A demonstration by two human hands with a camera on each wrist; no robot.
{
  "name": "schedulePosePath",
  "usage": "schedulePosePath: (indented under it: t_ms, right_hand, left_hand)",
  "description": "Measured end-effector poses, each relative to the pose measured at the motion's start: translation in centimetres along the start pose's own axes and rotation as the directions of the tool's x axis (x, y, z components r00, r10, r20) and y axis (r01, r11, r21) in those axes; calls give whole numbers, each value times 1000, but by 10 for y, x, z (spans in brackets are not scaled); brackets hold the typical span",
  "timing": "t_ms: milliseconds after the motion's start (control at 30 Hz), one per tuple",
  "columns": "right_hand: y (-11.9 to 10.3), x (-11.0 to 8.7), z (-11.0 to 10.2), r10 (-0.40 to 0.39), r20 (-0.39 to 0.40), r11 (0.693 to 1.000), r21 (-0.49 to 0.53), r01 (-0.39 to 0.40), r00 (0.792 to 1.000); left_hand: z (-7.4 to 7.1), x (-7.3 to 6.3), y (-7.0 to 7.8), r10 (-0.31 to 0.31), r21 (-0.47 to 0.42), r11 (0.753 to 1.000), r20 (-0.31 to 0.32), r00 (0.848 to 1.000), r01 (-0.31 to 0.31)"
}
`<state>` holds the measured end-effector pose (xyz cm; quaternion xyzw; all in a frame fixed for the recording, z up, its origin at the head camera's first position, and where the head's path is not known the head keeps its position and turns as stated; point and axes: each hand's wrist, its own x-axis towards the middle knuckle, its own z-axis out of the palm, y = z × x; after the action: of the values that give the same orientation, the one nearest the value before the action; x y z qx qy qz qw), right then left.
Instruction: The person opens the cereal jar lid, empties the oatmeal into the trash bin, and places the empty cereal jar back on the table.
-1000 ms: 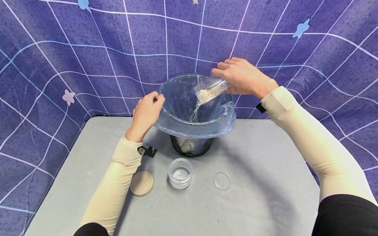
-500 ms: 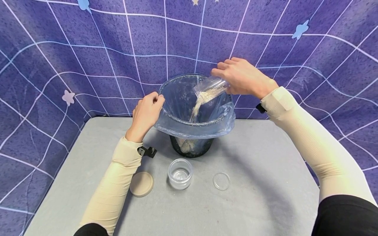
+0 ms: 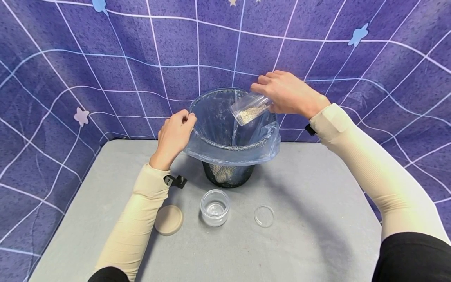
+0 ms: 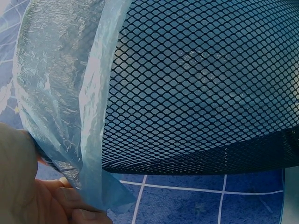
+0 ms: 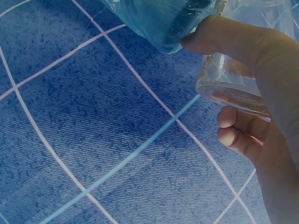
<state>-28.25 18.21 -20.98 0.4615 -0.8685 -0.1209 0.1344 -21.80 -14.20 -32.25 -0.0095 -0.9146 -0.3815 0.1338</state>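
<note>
In the head view my right hand (image 3: 290,94) grips a clear jar (image 3: 258,98), tipped mouth-down to the left over the wastebasket. Pale flakes (image 3: 248,114) lie along its lower side near the mouth. The right wrist view shows the thumb and fingers around the jar's base (image 5: 233,98). A blue bin liner (image 3: 229,157) is folded over the rim of the black mesh wastebasket (image 3: 227,174). My left hand (image 3: 176,133) holds the liner-covered rim at its left side; in the left wrist view its fingers (image 4: 70,200) curl at the liner's edge.
On the grey table (image 3: 299,254), in front of the wastebasket, stands an open clear jar (image 3: 215,215). A beige round lid (image 3: 169,220) lies left of it, a thin clear ring (image 3: 264,216) to its right. A purple gridded curtain (image 3: 141,70) hangs close behind.
Flakes poured from the tipped jar in a stream half a second ago; now the stream has stopped and fewer flakes are in the jar. The left hand has stayed at the rim.
</note>
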Motion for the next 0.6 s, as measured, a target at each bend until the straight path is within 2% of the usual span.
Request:
schedulePosePath:
  t_ms: [600]
  right_hand:
    - [0,0,-1,1,15,1000,-6,-1,1000]
  left_hand:
    - [0,1,-1,-4,2,1000,-5,1000,4]
